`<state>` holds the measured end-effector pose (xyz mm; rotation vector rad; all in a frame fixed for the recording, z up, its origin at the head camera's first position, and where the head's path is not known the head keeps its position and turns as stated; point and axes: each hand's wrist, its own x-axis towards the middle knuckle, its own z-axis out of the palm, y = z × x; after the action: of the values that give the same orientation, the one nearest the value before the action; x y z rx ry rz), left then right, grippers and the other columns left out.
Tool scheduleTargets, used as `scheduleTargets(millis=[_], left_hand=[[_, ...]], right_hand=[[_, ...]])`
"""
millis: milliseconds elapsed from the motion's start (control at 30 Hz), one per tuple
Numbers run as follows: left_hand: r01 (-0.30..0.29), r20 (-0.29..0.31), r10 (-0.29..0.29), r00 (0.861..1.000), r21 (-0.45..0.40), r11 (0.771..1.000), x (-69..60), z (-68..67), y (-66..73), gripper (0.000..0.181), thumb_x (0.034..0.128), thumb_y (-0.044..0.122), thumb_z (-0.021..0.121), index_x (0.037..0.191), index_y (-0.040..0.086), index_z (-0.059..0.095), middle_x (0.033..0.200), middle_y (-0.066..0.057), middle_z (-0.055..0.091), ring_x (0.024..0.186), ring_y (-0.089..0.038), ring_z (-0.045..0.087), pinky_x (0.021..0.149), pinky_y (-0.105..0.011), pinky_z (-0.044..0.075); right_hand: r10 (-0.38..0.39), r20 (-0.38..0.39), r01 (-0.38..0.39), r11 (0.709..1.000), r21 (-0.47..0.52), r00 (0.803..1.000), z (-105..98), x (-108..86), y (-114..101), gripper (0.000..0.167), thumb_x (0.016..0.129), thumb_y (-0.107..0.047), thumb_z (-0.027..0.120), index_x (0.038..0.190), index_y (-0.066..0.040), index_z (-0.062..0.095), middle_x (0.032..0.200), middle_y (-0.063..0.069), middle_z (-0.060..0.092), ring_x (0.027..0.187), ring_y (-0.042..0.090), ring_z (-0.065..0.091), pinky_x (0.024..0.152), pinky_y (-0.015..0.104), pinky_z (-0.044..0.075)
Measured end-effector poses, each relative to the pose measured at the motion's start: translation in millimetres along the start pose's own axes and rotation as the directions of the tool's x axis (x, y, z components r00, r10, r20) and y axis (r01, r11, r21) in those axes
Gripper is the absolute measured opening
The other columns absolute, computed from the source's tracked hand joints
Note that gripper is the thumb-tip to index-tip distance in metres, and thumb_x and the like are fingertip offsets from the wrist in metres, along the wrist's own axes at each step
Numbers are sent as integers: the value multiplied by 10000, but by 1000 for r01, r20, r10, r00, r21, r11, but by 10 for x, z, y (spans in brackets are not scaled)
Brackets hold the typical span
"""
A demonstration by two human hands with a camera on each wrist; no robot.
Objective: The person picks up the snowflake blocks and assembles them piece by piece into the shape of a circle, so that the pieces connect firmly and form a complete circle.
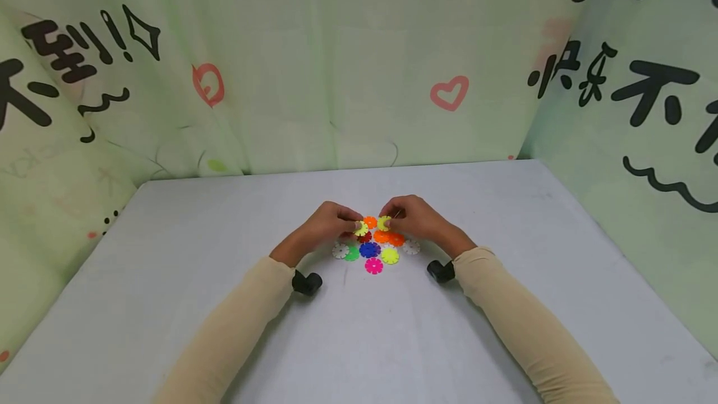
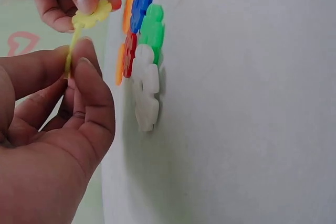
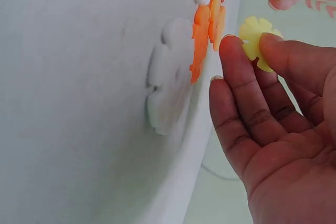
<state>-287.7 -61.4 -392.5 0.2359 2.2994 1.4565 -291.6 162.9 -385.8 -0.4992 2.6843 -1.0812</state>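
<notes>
Above the pile, my left hand [image 1: 330, 224] pinches a yellow flower-shaped disc [image 1: 361, 228] between thumb and fingertips. A second yellow disc [image 1: 384, 223] is pinched by my right hand [image 1: 416, 218]. In the left wrist view the left hand's disc [image 2: 68, 62] stands edge-on, close to the other yellow disc [image 2: 93, 15]; whether they touch I cannot tell. The right wrist view shows the right hand's disc [image 3: 256, 40] held by thumb and fingers. Below the hands lie a blue disc [image 1: 369, 250], a pink one [image 1: 374, 265], a green one [image 1: 352, 254] and a yellow one [image 1: 389, 256].
White discs lie at the left [image 1: 340, 250] and right [image 1: 412, 246] of the pile, with orange discs [image 1: 396, 239] and a red one [image 1: 365, 237] between. The white table [image 1: 359, 341] ends at a printed green curtain [image 1: 336, 80]. Black wrist devices hang by both sleeves.
</notes>
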Motion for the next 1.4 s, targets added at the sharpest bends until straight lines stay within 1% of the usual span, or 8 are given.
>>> scheduleTargets(millis=[300,533,700,800,933,1033,1167,1400], left_hand=[[50,23,-47,999,-145,988,-4,-83,45,263,963,135,616,1193,21,671,1046,-99,665,868,-219,629,814,-280,533],[92,40,-84,996,-283,955,-10,-101,96,257,962,112,615,1191,2,660,1031,-129,665,854,-238,639,802,-274,533],[119,43,-111,993,-343,932,-23,-93,127,252,961,112,619,1180,-7,657,1021,-140,661,853,-245,635,774,-258,532],[118,40,-111,993,-365,923,-24,-95,135,251,963,114,616,1178,-9,659,1048,-160,658,866,-256,633,763,-251,532],[110,34,-105,994,-359,927,-28,-92,141,246,966,114,612,1175,-6,660,1048,-161,659,848,-244,626,782,-264,529],[102,42,-93,995,-346,933,-27,-77,135,252,967,115,610,1182,-8,657,1018,-142,665,839,-236,627,836,-303,522],[104,41,-95,995,-361,927,-22,-61,135,249,962,115,618,1176,-5,660,996,-130,666,866,-255,626,853,-314,520],[133,13,-138,990,-370,920,-38,-63,183,240,961,118,621,1168,3,662,1005,-135,665,916,-292,631,848,-307,520]], right_hand=[[-40,-50,44,996,82,998,-3,-12,-72,128,894,-71,703,1007,-39,654,906,65,657,819,192,666,804,324,541],[-61,-88,75,983,165,994,-2,-33,-106,71,919,-47,654,985,-22,652,881,74,687,818,201,701,841,354,536],[-66,-106,87,975,202,992,9,-42,-126,74,924,-45,641,989,-11,649,890,84,697,840,222,705,854,365,532],[-66,-119,91,971,221,991,21,-39,-134,95,929,-56,643,1007,-1,645,905,92,701,852,239,705,864,364,527],[-45,-133,77,966,245,990,40,-28,-136,111,936,-63,640,1025,3,639,907,99,705,858,244,704,879,363,520],[-27,-135,64,960,273,990,52,-35,-123,120,936,-65,642,1032,5,632,915,105,706,868,253,704,887,367,516],[-24,-126,62,950,306,992,60,-43,-105,138,932,-75,649,1042,5,628,925,109,707,882,261,702,888,366,515],[-54,-114,78,973,217,992,74,-40,-106,116,928,-101,668,1013,-25,690,924,70,711,889,227,696,871,373,525]])
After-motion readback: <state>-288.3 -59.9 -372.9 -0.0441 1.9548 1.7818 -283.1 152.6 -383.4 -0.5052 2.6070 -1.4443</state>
